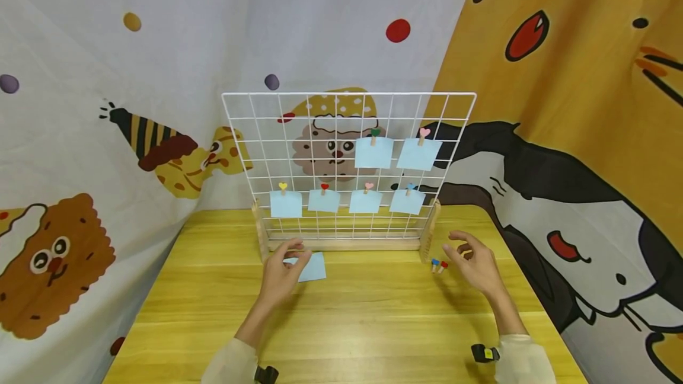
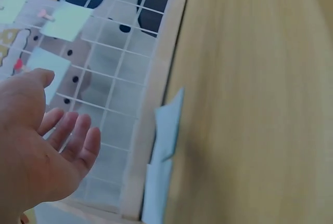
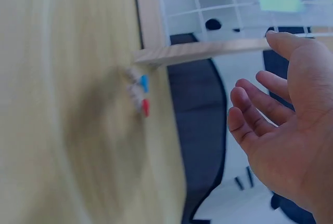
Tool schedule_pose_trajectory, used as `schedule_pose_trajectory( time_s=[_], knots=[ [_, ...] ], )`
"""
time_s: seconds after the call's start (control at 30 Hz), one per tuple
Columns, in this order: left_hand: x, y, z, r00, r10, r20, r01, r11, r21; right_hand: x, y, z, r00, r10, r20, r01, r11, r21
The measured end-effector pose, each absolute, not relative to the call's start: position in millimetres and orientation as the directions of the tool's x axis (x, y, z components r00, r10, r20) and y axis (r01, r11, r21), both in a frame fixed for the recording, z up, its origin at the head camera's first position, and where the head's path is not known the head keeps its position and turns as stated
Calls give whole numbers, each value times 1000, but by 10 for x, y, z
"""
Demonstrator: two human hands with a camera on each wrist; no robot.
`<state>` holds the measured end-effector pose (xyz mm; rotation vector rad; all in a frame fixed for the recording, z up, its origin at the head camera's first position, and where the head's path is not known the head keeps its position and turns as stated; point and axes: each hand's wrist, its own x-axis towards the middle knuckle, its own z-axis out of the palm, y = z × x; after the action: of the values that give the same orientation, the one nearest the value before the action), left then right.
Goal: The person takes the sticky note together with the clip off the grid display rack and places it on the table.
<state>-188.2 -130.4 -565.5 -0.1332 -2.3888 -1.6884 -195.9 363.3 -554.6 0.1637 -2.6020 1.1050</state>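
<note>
My left hand (image 1: pixel 283 270) hovers over light blue paper notes (image 1: pixel 315 266) on the table, its fingers loosely bent and holding nothing. In the left wrist view two paper pieces (image 2: pixel 169 125) lie along the rack's wooden base. My right hand (image 1: pixel 477 265) is held just right of two small clothespins, one with a blue top (image 1: pixel 434 263) and one with a red top (image 1: pixel 443 265); its fingers are loosely bent around nothing. Behind the hands stands a white wire grid rack (image 1: pixel 320 118). Several blue notes (image 1: pixel 286 205) hang on it in two rows, each under a small heart-topped clothespin (image 1: pixel 283 187).
The grid stands in a wooden base (image 1: pixel 347 245) with side feet (image 1: pixel 429 233) at the back of the wooden table (image 1: pixel 363 325). Directly behind it hangs a cloth (image 1: pixel 331 22) printed with cartoon figures. A dark camera strap sits on each wrist.
</note>
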Motion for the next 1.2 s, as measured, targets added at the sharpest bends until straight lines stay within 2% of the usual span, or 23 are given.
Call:
schedule_pose_trajectory(
  time_s=[0.27,0.73,0.97,1.2],
  knots=[
    [-1991,-1219,-5421,-961,26,274,268,318,910,-1986,3449,-5193,-883,-56,466,-373,687,-624],
    [-2229,-991,-5052,-919,120,376,395,291,871,-2078,3163,-4534,-801,-189,568,-528,670,-522],
    [-2319,-897,-4876,-901,118,416,433,272,860,-2129,3021,-4282,-723,-219,655,-614,640,-463],
    [-2435,-788,-4700,-861,126,492,507,276,817,-2181,2849,-4121,-676,-236,699,-669,593,-447]
  ],
)
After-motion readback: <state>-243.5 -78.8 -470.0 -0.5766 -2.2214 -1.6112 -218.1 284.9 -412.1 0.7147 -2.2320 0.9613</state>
